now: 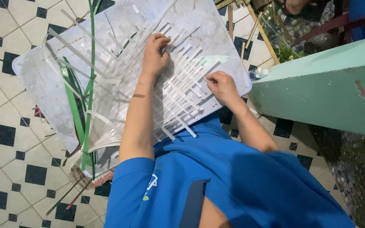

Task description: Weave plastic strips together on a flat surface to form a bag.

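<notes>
L hand (155, 52) lies palm-down on the woven mat of white strips (178, 90), fingers curled w/ tips pressing the strips near the mat's far edge; grip is loose, more a press than a clasp, nothing lifted. R hand (221, 86) sits at the mat's right side, thumb & forefinger pinched nearly closed on the end of one white strip (199, 86). Mat rests on a pale plastic board (47, 90) lying tilted over the black-and-white tiled floor (9, 139), just in front of the person's blue shirt (233, 181). Loose white strips fan out left of the mat, w/ a few green strips (90, 84) running near-to-far across the board's left half, their near ends bunched w/ reddish strips at the board's near corner. Right of the board: a green painted ledge (330, 84), small bottle (258, 74) just beside it; bamboo sticks (260, 31) on the floor farther off.
</notes>
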